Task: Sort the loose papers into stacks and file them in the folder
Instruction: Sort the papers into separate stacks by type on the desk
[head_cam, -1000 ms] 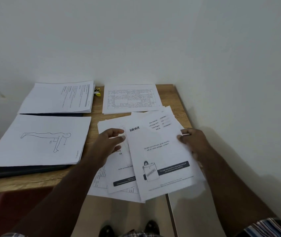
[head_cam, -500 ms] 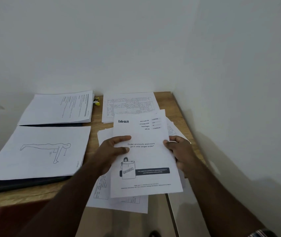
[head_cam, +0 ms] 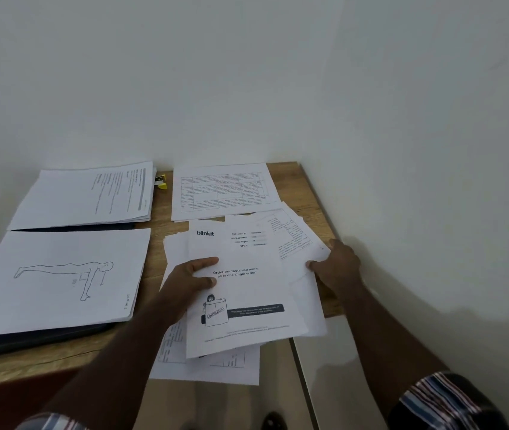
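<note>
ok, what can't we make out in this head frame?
- Folder, head view: mostly hidden under the figure sheet; only a dark edge shows.
- Loose papers: count hidden by the blinkit sheet and left hand.
- Table sheet text: too small to read.
- Yellow item: partly hidden by the text stack.
- Right hand: fingertips hidden under the papers.

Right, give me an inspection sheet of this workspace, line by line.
Surface: wooden table, set in a wall corner.
Job's things: blinkit sheet tops a loose pile overhanging the near edge; table-print stack behind it; text stack and figure-drawing stack lie on a dark folder.
Clutter: small yellow object between the rear stacks.
Grips: left hand pinches the blinkit sheet; right hand grips the pile's right edge.
Cables: nothing seen.
Surroundings: white walls; light cabinet below.
</note>
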